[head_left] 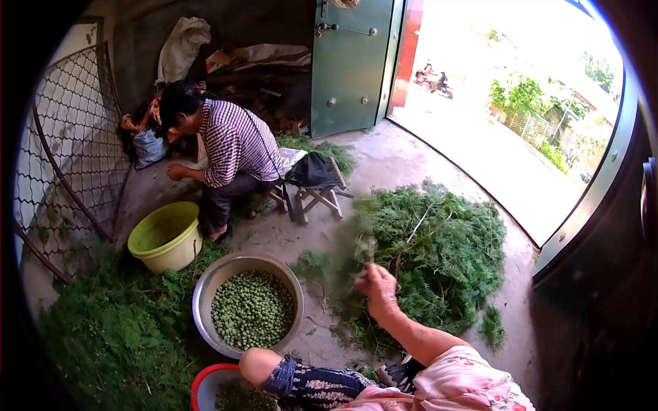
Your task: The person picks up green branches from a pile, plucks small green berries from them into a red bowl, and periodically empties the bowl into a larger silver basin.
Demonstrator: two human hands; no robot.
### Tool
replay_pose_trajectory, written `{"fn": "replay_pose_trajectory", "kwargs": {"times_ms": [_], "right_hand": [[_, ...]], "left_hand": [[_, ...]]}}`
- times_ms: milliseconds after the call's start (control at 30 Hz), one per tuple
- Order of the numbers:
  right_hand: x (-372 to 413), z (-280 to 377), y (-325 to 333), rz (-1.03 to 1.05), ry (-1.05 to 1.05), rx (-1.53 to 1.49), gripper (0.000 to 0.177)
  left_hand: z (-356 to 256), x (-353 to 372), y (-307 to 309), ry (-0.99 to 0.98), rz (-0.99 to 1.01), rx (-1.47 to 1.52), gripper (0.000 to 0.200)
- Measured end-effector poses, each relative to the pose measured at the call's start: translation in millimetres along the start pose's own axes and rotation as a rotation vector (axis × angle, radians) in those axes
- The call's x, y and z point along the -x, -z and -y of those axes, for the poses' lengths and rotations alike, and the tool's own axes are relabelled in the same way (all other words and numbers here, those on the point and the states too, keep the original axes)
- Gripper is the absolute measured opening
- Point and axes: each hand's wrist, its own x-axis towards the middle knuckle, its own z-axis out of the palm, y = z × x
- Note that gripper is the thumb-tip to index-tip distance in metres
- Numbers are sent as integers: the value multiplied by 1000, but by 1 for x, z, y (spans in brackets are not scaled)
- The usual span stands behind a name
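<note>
My right hand point(378, 286) is closed around the stem of a green leafy sprig point(370, 236), which is smeared by motion. It is raised in front of a big heap of feathery green branches point(445, 240) on the floor. My left hand does not show. To the left of my hand stands a wide steel basin point(296, 294) holding many small round green fruits point(252, 309). Beside my bare knee, at the bottom edge, is a red-rimmed bowl point(199, 383) with some dark green material inside, partly hidden by my leg.
A co-worker in a checked shirt point(233, 140) sits bent over on a low stool, near a yellow tub point(168, 253). Another folding stool point(319, 202) carries a black bag. More green branches point(116, 335) cover the left floor. A green metal door point(353, 75) stands beside the bright doorway.
</note>
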Motion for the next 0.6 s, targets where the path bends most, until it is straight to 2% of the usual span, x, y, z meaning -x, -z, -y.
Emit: {"fn": "replay_pose_trajectory", "kwargs": {"times_ms": [67, 200, 267, 300, 333, 367, 400, 433, 467, 533, 567, 600], "right_hand": [[-18, -2, 24, -47, 81, 4, 20], [-25, -51, 48, -125, 64, 208, 22], [0, -52, 31, 86, -7, 105, 18], [12, -47, 20, 295, -30, 102, 14], [25, -47, 1, 302, -108, 94, 12], [36, -49, -16, 371, -142, 84, 13], [48, -52, -31, 433, -168, 70, 13], [61, -56, -44, 481, -195, 72, 15], [70, -63, -62, 522, -202, 67, 17], [89, -77, -91, 652, -217, 84, 19], [106, -83, -112, 620, -235, 135, 20], [120, -88, -130, 685, -249, 127, 20]], "left_hand": [[-23, 4, -14, -66, 11, -73, 31], [-52, 12, -30, -313, 3, -202, 31], [-61, 36, -31, -333, -46, -376, 34], [-94, 62, -31, -223, 24, -334, 39], [-99, 73, -29, -149, 29, -361, 40], [-64, 66, -26, -179, 8, -394, 40], [-41, 63, -21, -151, 40, -180, 40], [-30, 69, -15, -199, -78, -284, 38], [-79, 93, -6, -72, -166, -321, 34], [-11, 74, 8, -132, -416, -74, 32], [-32, 84, 19, -59, -450, 93, 32], [-67, 100, 29, 5, -482, 262, 33]]}}
